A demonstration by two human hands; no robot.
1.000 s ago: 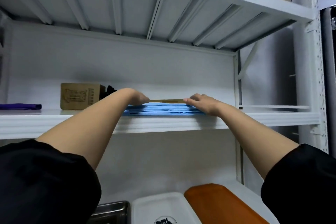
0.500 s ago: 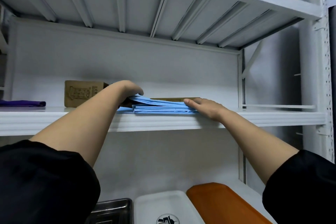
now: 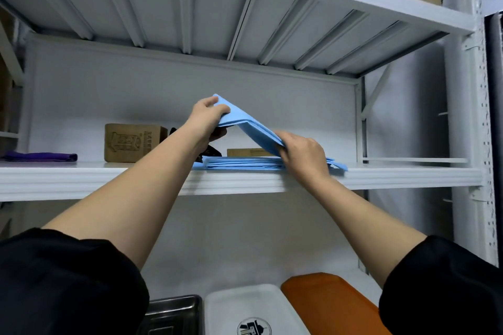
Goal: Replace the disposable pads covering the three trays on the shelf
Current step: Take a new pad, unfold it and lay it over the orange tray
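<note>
From the head camera: the left hand (image 3: 208, 118) has lifted one end of a folded blue pad (image 3: 246, 128) clear off the stack of blue pads (image 3: 245, 164) on the white shelf (image 3: 109, 179), where a second ago it lay flat. Its fingers pinch the raised corner; the right hand (image 3: 303, 152) curls round the lower end. A fresh pad looks nearly freed. Below wait the metal tray (image 3: 174, 313), white tray (image 3: 245, 304) and orange tray (image 3: 326, 302), all bare
</note>
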